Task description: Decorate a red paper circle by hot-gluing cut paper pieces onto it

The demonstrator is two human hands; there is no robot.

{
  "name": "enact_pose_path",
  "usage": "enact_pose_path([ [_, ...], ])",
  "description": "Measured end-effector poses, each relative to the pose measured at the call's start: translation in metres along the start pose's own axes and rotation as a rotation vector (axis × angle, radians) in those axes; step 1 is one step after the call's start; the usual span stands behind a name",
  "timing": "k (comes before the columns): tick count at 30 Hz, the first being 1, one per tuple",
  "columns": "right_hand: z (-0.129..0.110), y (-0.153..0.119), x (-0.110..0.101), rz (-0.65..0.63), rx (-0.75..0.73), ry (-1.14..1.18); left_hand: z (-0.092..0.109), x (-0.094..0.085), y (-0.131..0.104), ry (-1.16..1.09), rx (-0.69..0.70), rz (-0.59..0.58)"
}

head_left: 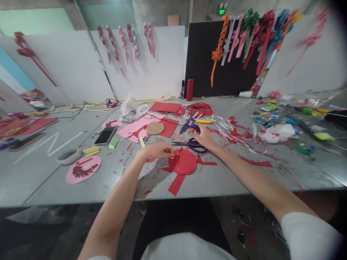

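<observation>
A round red disc (187, 163) lies on the grey table in front of me, with a red strip (176, 185) reaching from it toward the table's front edge. At the disc's upper left, my left hand (162, 150) is closed in a pinch; what it holds is too small to make out. Beyond the disc, my right hand (202, 135) is closed round a blue glue gun (189, 126), whose nozzle points left and down. Dark-handled scissors (197, 145) lie just under the right hand, blades pointing left.
Left are a phone (105, 136), a tape roll (68, 155) and a pink disc (83, 169). Farther back are a cardboard circle (155, 128), a plastic bag (132, 110) and a red bottle (190, 90). White ribbons (226, 124) and red scraps lie right.
</observation>
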State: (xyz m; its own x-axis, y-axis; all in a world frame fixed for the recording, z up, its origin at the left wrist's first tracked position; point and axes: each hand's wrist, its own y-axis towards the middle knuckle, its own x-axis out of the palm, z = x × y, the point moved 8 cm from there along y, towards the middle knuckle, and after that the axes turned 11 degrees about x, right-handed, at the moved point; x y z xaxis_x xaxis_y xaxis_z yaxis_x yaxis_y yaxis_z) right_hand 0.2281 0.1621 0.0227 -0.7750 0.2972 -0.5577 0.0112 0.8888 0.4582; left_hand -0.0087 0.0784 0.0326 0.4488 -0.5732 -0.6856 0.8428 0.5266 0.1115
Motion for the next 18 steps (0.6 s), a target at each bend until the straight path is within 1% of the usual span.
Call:
enact_pose_path([
  [2, -0.003, -0.002, 0.003, 0.009, -0.035, -0.079, -0.007, -0.004, -0.004, -0.022, 0.007, -0.034],
  [5, -0.007, -0.005, 0.009, 0.004, -0.081, -0.199, -0.018, -0.014, -0.010, -0.084, 0.006, -0.015],
  [8, -0.010, -0.007, 0.012, 0.003, -0.108, -0.265, -0.031, -0.014, -0.014, -0.163, -0.018, -0.040],
  [13, -0.015, -0.011, 0.009, 0.043, -0.149, -0.267, -0.045, -0.011, -0.015, -0.227, -0.023, -0.076],
  [18, -0.021, -0.015, 0.007, 0.073, -0.239, -0.234, -0.048, -0.009, -0.015, -0.267, -0.034, -0.096],
])
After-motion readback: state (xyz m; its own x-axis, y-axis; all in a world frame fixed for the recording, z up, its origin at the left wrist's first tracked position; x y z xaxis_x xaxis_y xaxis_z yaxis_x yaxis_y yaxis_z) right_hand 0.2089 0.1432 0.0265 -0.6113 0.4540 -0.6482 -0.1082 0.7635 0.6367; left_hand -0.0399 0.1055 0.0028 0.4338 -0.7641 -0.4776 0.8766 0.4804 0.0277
